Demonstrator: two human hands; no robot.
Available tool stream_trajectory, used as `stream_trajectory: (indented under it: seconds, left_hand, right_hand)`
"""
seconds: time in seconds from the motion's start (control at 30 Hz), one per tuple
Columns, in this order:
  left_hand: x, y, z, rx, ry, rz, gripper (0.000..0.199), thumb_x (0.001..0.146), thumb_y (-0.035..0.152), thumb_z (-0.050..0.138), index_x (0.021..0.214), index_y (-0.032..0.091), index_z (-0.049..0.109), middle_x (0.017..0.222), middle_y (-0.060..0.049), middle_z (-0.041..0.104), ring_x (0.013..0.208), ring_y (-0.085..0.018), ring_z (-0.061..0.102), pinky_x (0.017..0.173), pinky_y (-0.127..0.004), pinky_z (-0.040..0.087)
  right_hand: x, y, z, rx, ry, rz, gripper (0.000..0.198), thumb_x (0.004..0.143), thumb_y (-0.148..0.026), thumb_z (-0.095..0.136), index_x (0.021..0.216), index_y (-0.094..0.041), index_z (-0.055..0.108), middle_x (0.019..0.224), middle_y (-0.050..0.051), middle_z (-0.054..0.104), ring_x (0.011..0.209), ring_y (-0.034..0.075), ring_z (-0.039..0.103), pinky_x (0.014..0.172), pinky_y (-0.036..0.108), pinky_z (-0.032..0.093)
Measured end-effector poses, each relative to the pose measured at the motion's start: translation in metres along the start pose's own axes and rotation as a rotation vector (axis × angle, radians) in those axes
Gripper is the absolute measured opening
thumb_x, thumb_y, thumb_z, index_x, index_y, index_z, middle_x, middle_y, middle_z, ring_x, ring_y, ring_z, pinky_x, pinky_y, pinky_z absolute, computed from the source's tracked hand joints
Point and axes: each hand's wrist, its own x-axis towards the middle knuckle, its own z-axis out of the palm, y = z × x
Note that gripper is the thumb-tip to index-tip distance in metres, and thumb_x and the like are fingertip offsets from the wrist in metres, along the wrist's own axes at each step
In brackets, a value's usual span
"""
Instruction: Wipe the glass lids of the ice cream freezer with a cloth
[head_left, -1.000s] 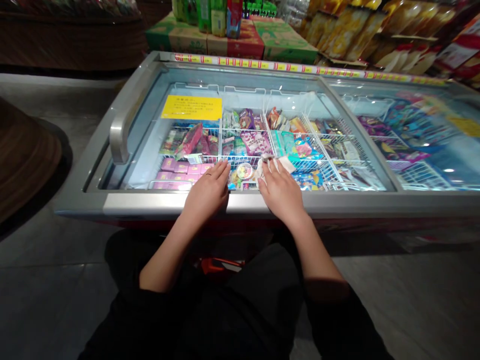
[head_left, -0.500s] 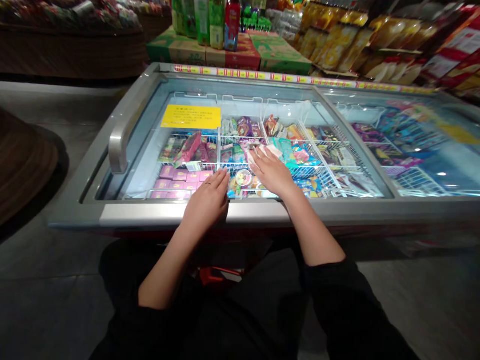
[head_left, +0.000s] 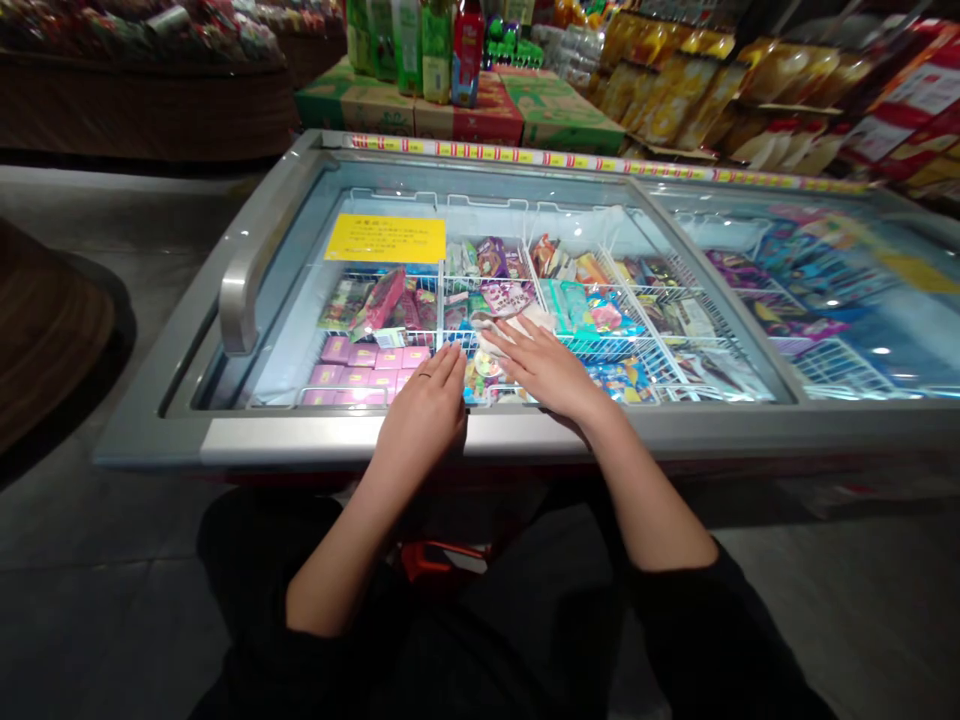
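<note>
My right hand (head_left: 546,365) lies flat, fingers stretched and slightly spread, on a white cloth (head_left: 536,318) with a darker patch at its left end. The cloth rests on the glass lid (head_left: 292,300) of a chest freezer. My left hand (head_left: 427,400), with a ring on one finger, rests at the lid's near edge, fingers straight and side by side; I see nothing in it. Beneath the glass are wire baskets of wrapped frozen goods, among them pink boxes (head_left: 364,378) and a turquoise packet (head_left: 570,305).
A curved handle (head_left: 238,300) rises at the lid's left side. The yellow notice (head_left: 386,238) lies near the far left. Behind the freezer stand green bottles (head_left: 409,50) on cartons (head_left: 465,122). A rounded brown display (head_left: 45,340) is at the left.
My right hand has slid left and slightly nearer over the glass, and the cloth has moved with it. My left hand stays at the near edge.
</note>
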Motion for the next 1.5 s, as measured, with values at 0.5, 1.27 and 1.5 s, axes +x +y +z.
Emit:
stream_trajectory:
  seconds: [0.5, 1.27, 1.5]
  left_hand:
    - [-0.001, 0.003, -0.002, 0.022, 0.02, -0.018, 0.056, 0.097, 0.007, 0.05, 0.152, 0.009, 0.058, 0.162, -0.018, 0.056, 0.154, -0.029, 0.051, 0.128, -0.048, 0.045]
    - [0.038, 0.005, 0.004, 0.127, -0.032, 0.017, 0.052, 0.106, 0.021, 0.049, 0.154, 0.001, 0.052, 0.159, -0.026, 0.056, 0.153, -0.033, 0.051, 0.128, -0.049, 0.042]
    - [0.097, -0.001, 0.002, 0.21, -0.113, -0.015, 0.061, 0.106, 0.02, 0.045, 0.162, -0.003, 0.04, 0.171, -0.024, 0.039, 0.161, -0.031, 0.038, 0.133, -0.043, 0.033]
  right_hand:
    - [-0.02, -0.005, 0.006, -0.04, 0.085, 0.157, 0.057, 0.113, -0.035, 0.031, 0.168, -0.023, 0.044, 0.173, 0.004, 0.041, 0.164, 0.033, 0.03, 0.131, 0.057, 0.033]
    - [0.031, 0.017, 0.006, -0.072, 0.099, 0.071, 0.057, 0.112, -0.033, 0.032, 0.165, -0.02, 0.049, 0.172, 0.004, 0.045, 0.163, 0.03, 0.034, 0.133, 0.05, 0.031]
    - [0.068, 0.049, -0.01, -0.155, 0.128, 0.261, 0.058, 0.11, -0.026, 0.032, 0.163, -0.007, 0.049, 0.168, 0.014, 0.048, 0.16, 0.03, 0.039, 0.131, 0.047, 0.035]
